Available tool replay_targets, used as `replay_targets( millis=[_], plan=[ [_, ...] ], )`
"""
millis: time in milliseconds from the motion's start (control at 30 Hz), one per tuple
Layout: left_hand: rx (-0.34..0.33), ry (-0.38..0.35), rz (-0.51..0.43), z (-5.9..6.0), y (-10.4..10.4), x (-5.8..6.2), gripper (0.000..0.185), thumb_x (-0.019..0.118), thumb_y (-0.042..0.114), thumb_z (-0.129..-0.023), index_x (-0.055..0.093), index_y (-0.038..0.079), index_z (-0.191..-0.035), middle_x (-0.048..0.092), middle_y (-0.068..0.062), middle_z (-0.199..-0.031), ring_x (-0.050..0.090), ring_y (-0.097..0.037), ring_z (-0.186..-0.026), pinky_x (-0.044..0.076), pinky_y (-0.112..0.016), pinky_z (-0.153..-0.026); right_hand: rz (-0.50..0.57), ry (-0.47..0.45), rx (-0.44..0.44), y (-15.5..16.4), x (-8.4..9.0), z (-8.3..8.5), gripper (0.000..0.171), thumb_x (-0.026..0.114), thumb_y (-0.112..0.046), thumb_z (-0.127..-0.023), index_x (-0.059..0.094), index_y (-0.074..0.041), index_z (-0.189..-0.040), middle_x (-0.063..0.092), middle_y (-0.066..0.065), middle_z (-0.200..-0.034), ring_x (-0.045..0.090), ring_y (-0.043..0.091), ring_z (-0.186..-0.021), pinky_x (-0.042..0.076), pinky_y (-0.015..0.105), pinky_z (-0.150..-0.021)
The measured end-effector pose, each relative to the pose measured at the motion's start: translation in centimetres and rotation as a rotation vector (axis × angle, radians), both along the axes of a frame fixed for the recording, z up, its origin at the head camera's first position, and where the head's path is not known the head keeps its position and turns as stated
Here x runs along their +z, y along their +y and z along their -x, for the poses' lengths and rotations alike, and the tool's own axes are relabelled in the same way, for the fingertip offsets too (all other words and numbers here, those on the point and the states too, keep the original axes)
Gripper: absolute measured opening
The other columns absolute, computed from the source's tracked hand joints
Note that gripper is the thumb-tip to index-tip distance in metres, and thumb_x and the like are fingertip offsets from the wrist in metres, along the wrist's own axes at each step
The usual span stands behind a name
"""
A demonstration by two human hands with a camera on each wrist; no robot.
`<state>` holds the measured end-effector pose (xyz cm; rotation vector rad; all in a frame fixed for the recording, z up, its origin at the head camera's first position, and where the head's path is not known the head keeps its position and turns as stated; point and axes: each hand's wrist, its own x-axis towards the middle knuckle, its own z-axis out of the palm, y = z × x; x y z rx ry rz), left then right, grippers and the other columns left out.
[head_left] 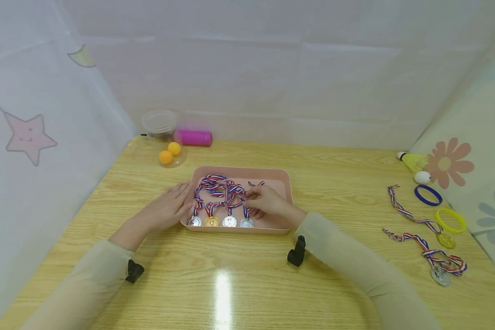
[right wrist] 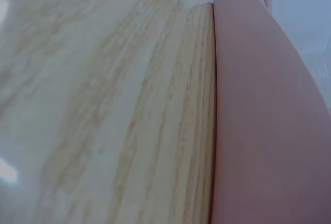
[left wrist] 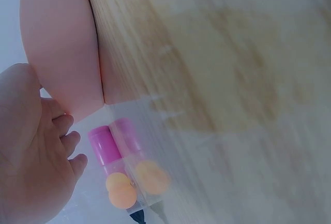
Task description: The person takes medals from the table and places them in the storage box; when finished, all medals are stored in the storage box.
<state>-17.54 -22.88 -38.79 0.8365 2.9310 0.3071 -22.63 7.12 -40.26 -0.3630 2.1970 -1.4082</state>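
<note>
On the wooden table [head_left: 239, 279] sits a pink tray [head_left: 286, 176] of medals [head_left: 220, 221] lined up left to right, where the right hand [head_left: 268, 204] pinches a striped ribbon [head_left: 231, 192] running away from it, while the left hand [head_left: 169, 208] rests flat-fingered against the tray's left rim.

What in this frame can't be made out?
- Right hand fingertips, head view: hidden in the ribbons, grip unclear.
- Medals in the pink tray: faces too small.
- Right wrist view: only the tray wall and table, blurred.
- Left hand: tray contact unclear.
</note>
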Motion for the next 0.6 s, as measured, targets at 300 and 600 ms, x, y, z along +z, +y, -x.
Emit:
replay_targets(
  millis=[300, 600],
  plan=[
    [0.009, -0.009, 0.003, -0.04, 0.07, 0.07, 0.056, 0.033, 0.026, -0.101, 0.019, -0.008, -0.143, 0.016, -0.023, -0.148, 0.014, -0.040, -0.134, 0.012, -0.051, -0.108, 0.017, -0.034, 0.052, -0.04, 0.48, -0.09, 0.040, 0.063, -0.005, -0.087, 0.050, 0.008, -0.122, 0.060, 0.014, -0.098, 0.064, 0.020, -0.061, 0.056, 0.033, -0.056],
    [0.001, -0.007, -0.006, -0.08, 0.04, 0.13, 0.056, 0.033, 0.026, -0.101, 0.019, -0.009, -0.142, 0.017, -0.024, -0.148, 0.015, -0.040, -0.134, 0.011, -0.051, -0.108, 0.025, -0.045, 0.063, 0.30, 0.70, -0.02, 0.043, 0.064, -0.007, -0.086, 0.049, 0.006, -0.125, 0.059, 0.014, -0.102, 0.065, 0.022, -0.064, 0.056, 0.034, -0.058]
  ],
)
